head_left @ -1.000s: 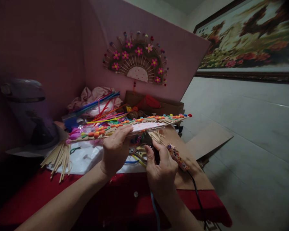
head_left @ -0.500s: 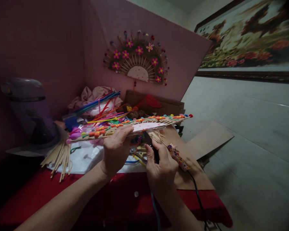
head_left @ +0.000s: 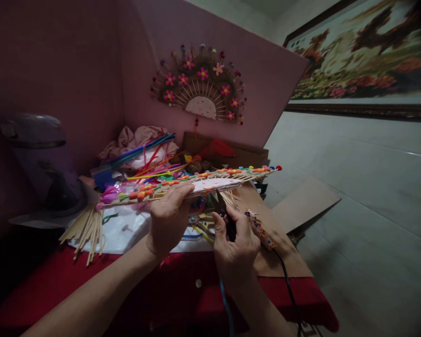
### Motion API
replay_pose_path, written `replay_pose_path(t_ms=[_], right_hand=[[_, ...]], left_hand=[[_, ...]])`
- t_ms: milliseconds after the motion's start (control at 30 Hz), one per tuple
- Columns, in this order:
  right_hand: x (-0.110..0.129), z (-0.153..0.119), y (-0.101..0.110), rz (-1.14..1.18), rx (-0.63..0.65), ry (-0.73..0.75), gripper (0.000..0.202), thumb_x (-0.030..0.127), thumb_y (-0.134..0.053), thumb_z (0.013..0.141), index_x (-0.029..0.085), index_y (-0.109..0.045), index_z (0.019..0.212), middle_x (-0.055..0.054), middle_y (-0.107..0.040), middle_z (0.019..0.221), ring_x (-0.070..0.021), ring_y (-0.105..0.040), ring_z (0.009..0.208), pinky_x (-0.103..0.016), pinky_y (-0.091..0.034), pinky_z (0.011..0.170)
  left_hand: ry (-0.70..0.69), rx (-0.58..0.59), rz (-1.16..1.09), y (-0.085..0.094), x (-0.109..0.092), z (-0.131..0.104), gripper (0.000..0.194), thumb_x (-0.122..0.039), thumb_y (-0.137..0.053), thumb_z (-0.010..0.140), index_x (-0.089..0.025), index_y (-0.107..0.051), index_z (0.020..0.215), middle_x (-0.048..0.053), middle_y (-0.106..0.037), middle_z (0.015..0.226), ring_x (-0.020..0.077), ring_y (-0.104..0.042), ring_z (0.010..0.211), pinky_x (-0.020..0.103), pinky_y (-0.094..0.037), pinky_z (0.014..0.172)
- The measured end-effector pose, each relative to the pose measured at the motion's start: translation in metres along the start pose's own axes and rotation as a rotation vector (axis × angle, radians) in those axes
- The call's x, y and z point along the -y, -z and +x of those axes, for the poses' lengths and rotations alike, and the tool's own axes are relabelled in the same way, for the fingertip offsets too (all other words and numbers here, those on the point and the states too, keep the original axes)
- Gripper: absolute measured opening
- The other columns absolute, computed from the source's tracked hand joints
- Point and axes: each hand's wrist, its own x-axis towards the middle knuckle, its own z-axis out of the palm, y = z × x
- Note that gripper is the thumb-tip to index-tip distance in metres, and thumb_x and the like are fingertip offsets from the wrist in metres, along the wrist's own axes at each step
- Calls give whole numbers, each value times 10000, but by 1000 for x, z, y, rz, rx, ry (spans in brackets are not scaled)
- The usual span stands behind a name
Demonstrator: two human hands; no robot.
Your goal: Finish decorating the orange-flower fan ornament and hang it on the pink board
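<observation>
My left hand grips a decorated fan by its near edge, holding it nearly flat above the table. Orange flowers, green trim and coloured pom-poms run along the fan's far side, and its middle is a pale dotted half-round. In my right hand is a small pair of dark-handled scissors, their blades pointing up and parted just under the fan's near edge. Fingers and palm hide most of the scissor handles. Yellow-handled pliers lie on the table behind my hands.
A glue gun with a cord rests on the cardboard at right. Thin wooden sticks lie at left on white plastic. Pipe cleaners and cloth pile up behind. Another flowered fan hangs on the pink panel.
The scissor blades have parted and dropped slightly away from the fan's edge. My left hand and the fan have stayed nearly still.
</observation>
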Motion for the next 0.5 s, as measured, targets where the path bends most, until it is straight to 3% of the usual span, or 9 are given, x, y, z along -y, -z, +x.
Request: replay_pose_path(t_ms=[133, 300, 500], right_hand=[[2, 2, 4, -4, -12, -51, 231, 301, -574, 892, 118, -604, 1030, -89, -707, 836, -167, -688, 693, -255, -553, 607], [2, 7, 4, 26, 57, -21, 202, 263, -587, 882, 119, -609, 1023, -86, -709, 831, -164, -688, 704, -238, -538, 593], [-1, 5, 0, -1, 53, 9, 188, 266, -584, 888, 125, -624, 1005, -85, -724, 833, -169, -697, 718, -235, -531, 595]], left_hand=[[-1, -5, 13, -1, 1, -1, 190, -79, -574, 832, -170, -669, 969, 57, -740, 944, 155, -694, 891, 283, -554, 827], [-16, -8, 15, -1, 1, 0, 182, -62, -592, 815, -152, -665, 956, 71, -740, 934, 157, -696, 889, 262, -547, 827], [-19, -5, 27, 0, 1, -1, 182, -68, -586, 823, -161, -658, 963, 65, -740, 935, 157, -693, 888, 277, -545, 831]])
